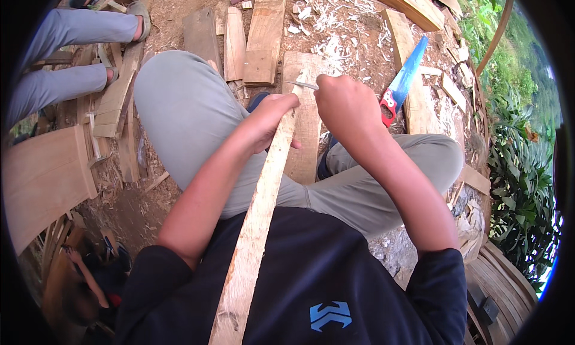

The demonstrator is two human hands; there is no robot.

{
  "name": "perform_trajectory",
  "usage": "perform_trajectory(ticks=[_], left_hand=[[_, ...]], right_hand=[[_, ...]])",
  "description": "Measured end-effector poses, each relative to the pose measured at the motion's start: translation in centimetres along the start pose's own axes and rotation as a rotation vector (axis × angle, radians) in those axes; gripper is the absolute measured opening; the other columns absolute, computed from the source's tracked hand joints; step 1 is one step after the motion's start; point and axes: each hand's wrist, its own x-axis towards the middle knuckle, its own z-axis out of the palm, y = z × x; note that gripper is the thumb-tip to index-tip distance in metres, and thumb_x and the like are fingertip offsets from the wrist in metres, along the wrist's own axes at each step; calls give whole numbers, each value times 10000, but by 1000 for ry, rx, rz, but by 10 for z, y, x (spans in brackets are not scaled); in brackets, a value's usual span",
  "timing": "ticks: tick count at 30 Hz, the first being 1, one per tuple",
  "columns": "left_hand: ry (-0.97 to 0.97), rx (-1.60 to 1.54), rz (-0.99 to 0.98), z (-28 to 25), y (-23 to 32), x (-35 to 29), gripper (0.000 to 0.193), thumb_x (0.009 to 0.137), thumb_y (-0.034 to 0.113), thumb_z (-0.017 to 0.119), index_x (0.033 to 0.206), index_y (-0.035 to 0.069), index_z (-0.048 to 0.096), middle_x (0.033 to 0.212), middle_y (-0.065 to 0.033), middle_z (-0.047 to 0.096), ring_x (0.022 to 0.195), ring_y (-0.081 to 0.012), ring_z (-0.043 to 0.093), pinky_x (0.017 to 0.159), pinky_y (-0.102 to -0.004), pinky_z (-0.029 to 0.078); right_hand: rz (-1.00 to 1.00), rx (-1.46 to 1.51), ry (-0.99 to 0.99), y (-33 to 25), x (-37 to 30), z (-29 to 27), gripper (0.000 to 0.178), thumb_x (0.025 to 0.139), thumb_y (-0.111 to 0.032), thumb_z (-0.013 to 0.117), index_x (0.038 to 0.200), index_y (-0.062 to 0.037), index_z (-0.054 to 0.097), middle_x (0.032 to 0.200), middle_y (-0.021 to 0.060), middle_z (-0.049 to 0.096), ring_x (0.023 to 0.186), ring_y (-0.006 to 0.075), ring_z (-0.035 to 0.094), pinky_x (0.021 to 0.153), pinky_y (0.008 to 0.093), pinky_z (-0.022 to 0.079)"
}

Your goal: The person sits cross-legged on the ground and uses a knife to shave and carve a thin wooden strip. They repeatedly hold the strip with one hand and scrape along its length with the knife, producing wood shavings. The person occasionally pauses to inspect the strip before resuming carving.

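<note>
My left hand [268,122] is closed round a long, narrow wooden strip [259,225] near its far end. The strip slants from between my knees back over my chest to the lower edge. My right hand [347,102] is a fist round a knife, its handle hidden by the fingers. The thin knife blade [304,85] points left across the strip's far tip; whether it touches the wood, I cannot tell. Below the tip, a wide plank [304,147] lies on the ground between my legs.
A blue-bladed handsaw [402,81] with a red handle rests on a board to the right. Wood shavings [344,22] and several planks [266,34] cover the ground ahead. Another person's legs [84,34] stand at the far left; someone else [90,273] is at the lower left.
</note>
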Motion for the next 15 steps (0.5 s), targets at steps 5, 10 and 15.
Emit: perform_trajectory(ticks=[5,10,15], left_hand=[[-11,2,12,-5,-5,4,267,913,240,540,963,-20,509,722,-81,480,546,-191,543,491,-440,594],[16,5,10,-5,-6,5,260,909,238,543,947,-16,499,715,-90,478,533,-212,556,486,-446,591],[-17,31,26,-2,-8,4,261,903,242,546,949,-10,492,750,-96,484,553,-225,572,502,-430,594]], right_hand=[[-65,27,52,7,6,9,182,900,-193,615,834,-29,656,753,198,692,731,378,710,654,473,574],[-31,57,52,12,9,20,193,909,-205,607,851,-31,667,756,201,692,738,384,706,666,477,573],[109,114,64,25,31,59,212,908,-230,618,881,-31,686,807,214,701,781,390,705,716,482,567]])
